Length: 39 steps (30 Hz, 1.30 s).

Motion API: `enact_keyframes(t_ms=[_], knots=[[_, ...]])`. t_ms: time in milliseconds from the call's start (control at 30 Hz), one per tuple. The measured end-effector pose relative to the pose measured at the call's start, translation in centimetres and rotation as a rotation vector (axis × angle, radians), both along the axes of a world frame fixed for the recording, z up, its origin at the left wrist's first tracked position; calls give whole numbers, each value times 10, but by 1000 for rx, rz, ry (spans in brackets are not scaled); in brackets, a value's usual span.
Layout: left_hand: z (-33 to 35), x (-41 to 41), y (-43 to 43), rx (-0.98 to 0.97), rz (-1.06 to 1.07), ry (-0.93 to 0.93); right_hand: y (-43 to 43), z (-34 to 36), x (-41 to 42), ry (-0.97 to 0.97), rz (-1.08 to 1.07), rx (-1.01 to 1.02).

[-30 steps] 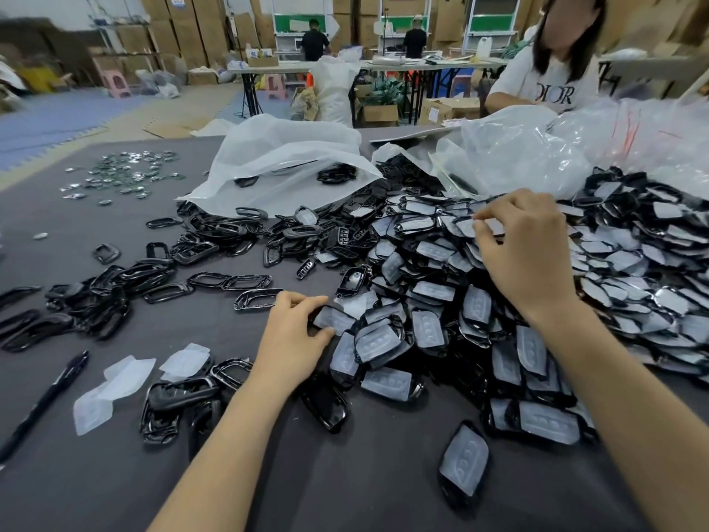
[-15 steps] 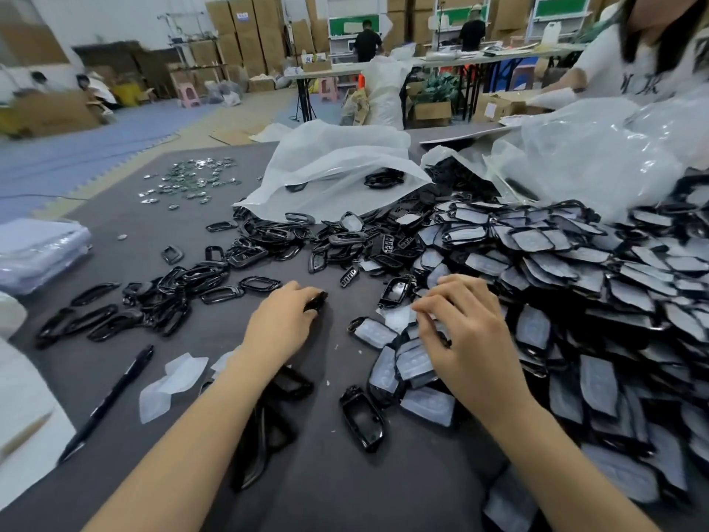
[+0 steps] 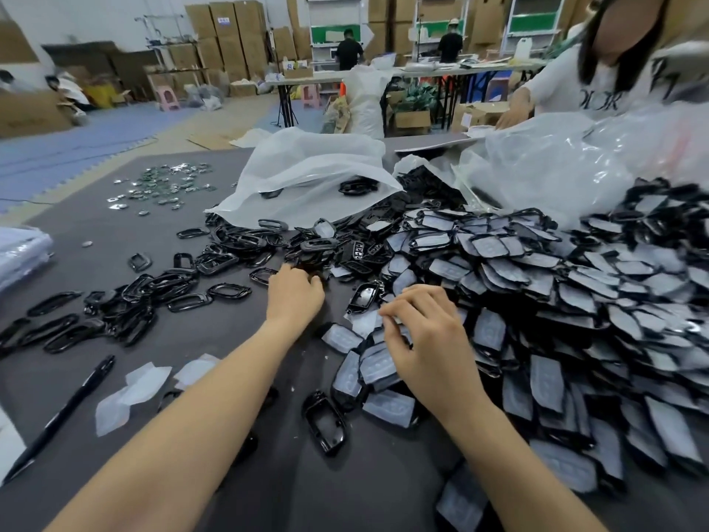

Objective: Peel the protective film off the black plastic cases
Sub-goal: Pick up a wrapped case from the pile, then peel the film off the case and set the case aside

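Across the grey table (image 3: 153,236), the biggest thing was the pile of black cases (image 3: 556,301) with pale film on them, banked up on the right and spilling toward the person. Behind it lay slumped plastic bags (image 3: 314,174). To the left, apart from the bulk of the pile, was a looser heap of bare black frames (image 3: 153,289). The right hand (image 3: 426,339) was bent over filmed cases at the pile's near foot, fingertips down on them; whether it pinched one I could not tell. The left hand (image 3: 293,297) was curled at the edge of the bare frames, its grip hidden. A few peeled films (image 3: 130,393) and a pen (image 3: 65,412) lay beside the left forearm. Drawing a case from the foot could, I judged, bring neighbours sliding among the bare ones. The forearm might also sweep the loose films away.
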<state>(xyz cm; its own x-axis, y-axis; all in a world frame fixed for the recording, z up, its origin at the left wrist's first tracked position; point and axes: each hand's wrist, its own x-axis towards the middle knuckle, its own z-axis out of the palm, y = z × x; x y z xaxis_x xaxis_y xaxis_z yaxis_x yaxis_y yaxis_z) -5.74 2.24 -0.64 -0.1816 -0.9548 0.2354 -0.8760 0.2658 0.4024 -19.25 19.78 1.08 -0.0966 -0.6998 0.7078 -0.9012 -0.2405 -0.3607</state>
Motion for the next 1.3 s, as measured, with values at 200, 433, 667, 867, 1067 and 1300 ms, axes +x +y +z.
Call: enact_keyframes(t_ms=[200, 433, 667, 867, 1067, 1300], knots=[[-8, 2, 0, -24, 36, 110, 0, -1, 1, -28, 18, 66], [-1, -10, -9, 101, 135, 137, -1, -2, 2, -59, 28, 70], [3, -16, -23, 321, 281, 262, -1, -2, 1, -92, 36, 94], [21, -13, 67, 56, -22, 767, -3, 0, -2, -467, 117, 108], [14, -27, 129, -44, -339, 911, -2, 7, -9, -794, 243, 180], [8, -21, 130, 86, -428, 1054, -2, 8, -9, -1035, 311, 148]])
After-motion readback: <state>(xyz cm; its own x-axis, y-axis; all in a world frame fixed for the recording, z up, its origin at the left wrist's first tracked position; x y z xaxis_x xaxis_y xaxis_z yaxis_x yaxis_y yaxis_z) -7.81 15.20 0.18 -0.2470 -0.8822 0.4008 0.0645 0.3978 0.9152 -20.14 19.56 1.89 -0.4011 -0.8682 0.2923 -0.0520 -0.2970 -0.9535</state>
